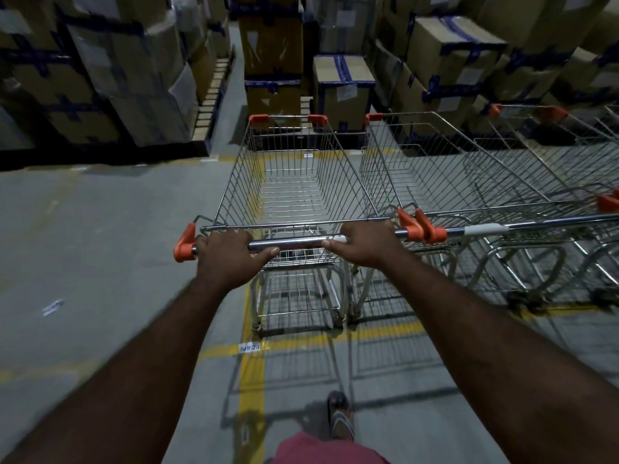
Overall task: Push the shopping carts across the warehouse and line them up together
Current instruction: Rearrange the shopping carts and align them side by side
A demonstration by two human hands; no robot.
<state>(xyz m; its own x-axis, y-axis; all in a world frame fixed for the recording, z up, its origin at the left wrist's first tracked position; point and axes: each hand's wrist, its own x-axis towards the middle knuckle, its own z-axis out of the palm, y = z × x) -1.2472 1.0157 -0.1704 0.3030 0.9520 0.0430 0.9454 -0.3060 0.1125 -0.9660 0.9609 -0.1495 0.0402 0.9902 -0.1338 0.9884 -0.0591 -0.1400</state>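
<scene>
Stacked cardboard boxes (110, 78) loom at ten o'clock. At twelve o'clock stands the wire shopping cart (294, 185). The left hand (231, 259) curls its fingers (231, 234) over the cart's chrome handle bar (294, 243), thumb beneath. The right hand (365, 244) grips the same bar likewise. At two o'clock a parked cart (452, 182) stands just beside, orange handle caps side by side.

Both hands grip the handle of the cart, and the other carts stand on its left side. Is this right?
No. The left hand and right hand grip the cart's handle, but the head view shows the other carts on its right.
</scene>
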